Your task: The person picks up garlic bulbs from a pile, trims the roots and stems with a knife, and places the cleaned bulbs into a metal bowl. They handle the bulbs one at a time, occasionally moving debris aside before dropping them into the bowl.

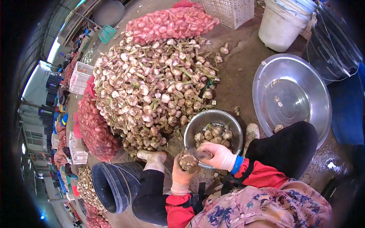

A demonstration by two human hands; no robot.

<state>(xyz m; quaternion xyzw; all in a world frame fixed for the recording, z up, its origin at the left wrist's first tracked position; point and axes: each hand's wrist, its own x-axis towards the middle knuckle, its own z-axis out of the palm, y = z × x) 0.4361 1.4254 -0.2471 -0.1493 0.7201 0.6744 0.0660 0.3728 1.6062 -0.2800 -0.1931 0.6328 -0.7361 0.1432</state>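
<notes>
My left hand (181,175), in an orange-palmed work glove, is closed round a soil-stained garlic bulb (188,161). My right hand (220,156), in a similar glove, is closed beside it at the near rim of a steel bowl (185,135). A dark, blurred piece (202,154) runs from the right fingers toward the bulb; I cannot tell whether it is a blade or the stalk. Several garlic bulbs (217,131) lie inside the bowl. Just beyond it rises a big heap of garlic with stalks (144,91).
A wide metal basin (292,95) stands at right, below a white bucket (279,28). Red net sacks of garlic (171,24) border the heap. A black bucket (114,186) lies tipped at left. White crates (81,78) and farther garlic piles line the left side.
</notes>
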